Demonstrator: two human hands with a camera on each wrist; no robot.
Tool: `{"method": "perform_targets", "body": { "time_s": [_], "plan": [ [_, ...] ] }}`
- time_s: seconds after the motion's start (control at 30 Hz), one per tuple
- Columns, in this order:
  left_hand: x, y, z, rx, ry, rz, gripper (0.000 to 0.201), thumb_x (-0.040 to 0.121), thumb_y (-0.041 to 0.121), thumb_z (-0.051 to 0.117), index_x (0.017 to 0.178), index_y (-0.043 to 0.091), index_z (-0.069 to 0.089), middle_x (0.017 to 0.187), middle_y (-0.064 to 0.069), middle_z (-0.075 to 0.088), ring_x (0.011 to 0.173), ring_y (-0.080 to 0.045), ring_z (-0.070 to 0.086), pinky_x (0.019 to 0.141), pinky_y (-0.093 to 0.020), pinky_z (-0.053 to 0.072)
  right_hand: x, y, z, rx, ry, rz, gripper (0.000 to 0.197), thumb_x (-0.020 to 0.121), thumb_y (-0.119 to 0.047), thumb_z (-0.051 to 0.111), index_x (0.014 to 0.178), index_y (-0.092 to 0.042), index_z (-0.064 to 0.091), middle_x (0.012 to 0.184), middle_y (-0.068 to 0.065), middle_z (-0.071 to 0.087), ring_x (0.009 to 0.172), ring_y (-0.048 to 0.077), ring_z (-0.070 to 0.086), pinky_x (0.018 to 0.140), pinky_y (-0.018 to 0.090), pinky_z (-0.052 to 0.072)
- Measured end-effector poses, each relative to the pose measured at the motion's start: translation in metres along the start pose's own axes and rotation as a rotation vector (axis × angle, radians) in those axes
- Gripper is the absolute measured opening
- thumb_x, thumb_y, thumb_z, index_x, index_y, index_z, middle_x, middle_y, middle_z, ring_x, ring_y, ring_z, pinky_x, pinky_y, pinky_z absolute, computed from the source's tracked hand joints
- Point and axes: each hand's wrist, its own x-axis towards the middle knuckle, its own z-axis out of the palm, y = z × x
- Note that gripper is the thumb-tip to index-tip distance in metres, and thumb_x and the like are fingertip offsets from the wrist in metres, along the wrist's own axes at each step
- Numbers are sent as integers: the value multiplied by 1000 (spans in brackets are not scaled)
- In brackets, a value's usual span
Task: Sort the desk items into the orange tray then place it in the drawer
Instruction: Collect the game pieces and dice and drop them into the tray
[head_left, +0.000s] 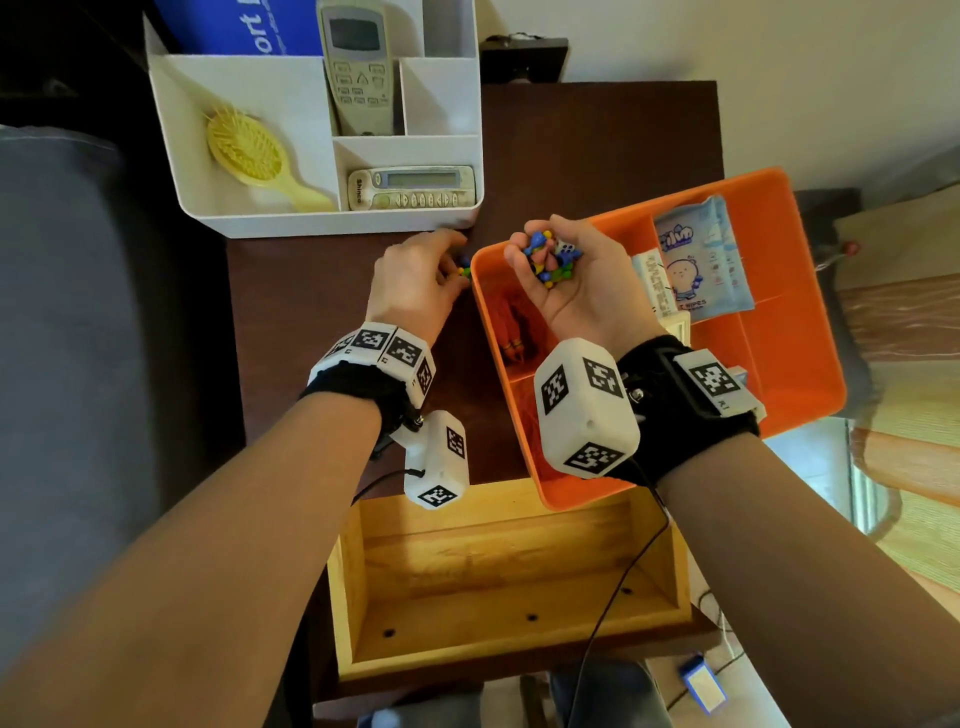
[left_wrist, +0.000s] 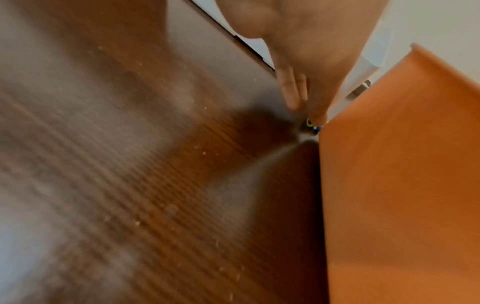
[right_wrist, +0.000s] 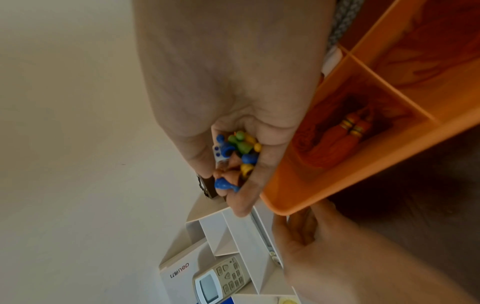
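The orange tray (head_left: 779, 353) sits on the right of the dark desk (head_left: 322, 291), with orange tassels (head_left: 514, 322) and a wet-wipes pack (head_left: 701, 254) in its compartments. My right hand (head_left: 561, 283) hovers palm up over the tray's far-left corner, cupped round coloured game pawns and a die (head_left: 550, 254); the right wrist view shows the same pieces (right_wrist: 239, 150) in the curled fingers. My left hand (head_left: 449, 267) rests on the desk just left of the tray and pinches small coloured pieces (head_left: 464, 270). Its fingertips (left_wrist: 317, 115) meet the pieces (left_wrist: 310, 123) against the tray wall (left_wrist: 402, 164).
A white organizer (head_left: 311, 218) at the back of the desk holds a yellow hairbrush (head_left: 249, 150) and two remotes (head_left: 358, 67) (head_left: 410, 187). An open wooden drawer (head_left: 498, 571) lies below the desk's front edge. A cable hangs across it.
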Motion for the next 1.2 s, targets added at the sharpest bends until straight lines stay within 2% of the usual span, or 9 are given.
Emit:
{"method": "perform_targets", "body": {
  "time_s": [0.13, 0.3, 0.43, 0.53, 0.7, 0.87, 1.03, 1.2],
  "plan": [
    [7, 2, 1, 134, -117, 64, 36, 89, 22, 57, 125, 24, 58, 105, -11, 61, 100, -28, 57, 88, -37, 42, 2, -2, -3, 6, 11, -4, 18, 94, -11, 49, 88, 3, 58, 86, 16, 60, 81, 21, 63, 57, 23, 56],
    [9, 0, 3, 163, -138, 64, 28, 91, 22, 54, 117, 22, 63, 106, -14, 58, 102, -31, 53, 83, -38, 37, 2, -6, -4, 11, 11, -3, 19, 94, -12, 48, 86, 3, 58, 84, 15, 60, 80, 20, 62, 59, 22, 57],
    [10, -5, 6, 111, -94, 19, 28, 86, 24, 62, 114, 18, 64, 103, -12, 62, 96, -29, 58, 87, -39, 44, 2, -5, -4, 16, 19, 2, 19, 94, -11, 49, 86, 3, 59, 82, 15, 61, 78, 20, 63, 60, 23, 57],
    [7, -14, 5, 23, -27, -34, 27, 80, 21, 68, 106, 16, 67, 95, -9, 65, 87, -25, 62, 85, -40, 49, 2, -3, -2, 11, 26, 5, 18, 93, -11, 50, 87, 3, 59, 82, 15, 62, 78, 20, 64, 60, 23, 57],
    [-1, -26, 0, -80, 11, -123, 24, 75, 17, 74, 98, 16, 67, 80, 1, 60, 71, -13, 56, 82, -37, 54, 0, 2, 5, -11, 40, 9, 17, 93, -11, 50, 86, 3, 59, 84, 15, 61, 80, 21, 64, 60, 23, 57],
    [-7, -31, -1, -125, 22, -173, 24, 72, 18, 77, 94, 16, 67, 73, 3, 59, 67, -12, 57, 81, -36, 55, -3, 7, 9, -31, 47, 14, 17, 93, -11, 51, 88, 3, 59, 84, 15, 62, 79, 20, 65, 61, 23, 57],
    [-12, -33, -2, -123, 3, -226, 22, 72, 19, 77, 91, 17, 67, 66, 7, 57, 75, -22, 66, 80, -40, 56, -5, 11, 7, -37, 52, 6, 19, 93, -10, 51, 84, 3, 60, 72, 13, 66, 70, 18, 68, 66, 25, 59],
    [-17, -29, -7, -14, 2, -214, 23, 77, 23, 73, 98, 15, 68, 79, -1, 64, 87, -23, 64, 87, -36, 52, -9, 15, 3, -64, 46, 5, 17, 93, -10, 51, 85, 2, 60, 78, 13, 66, 75, 19, 68, 64, 24, 58]
  ]
}}
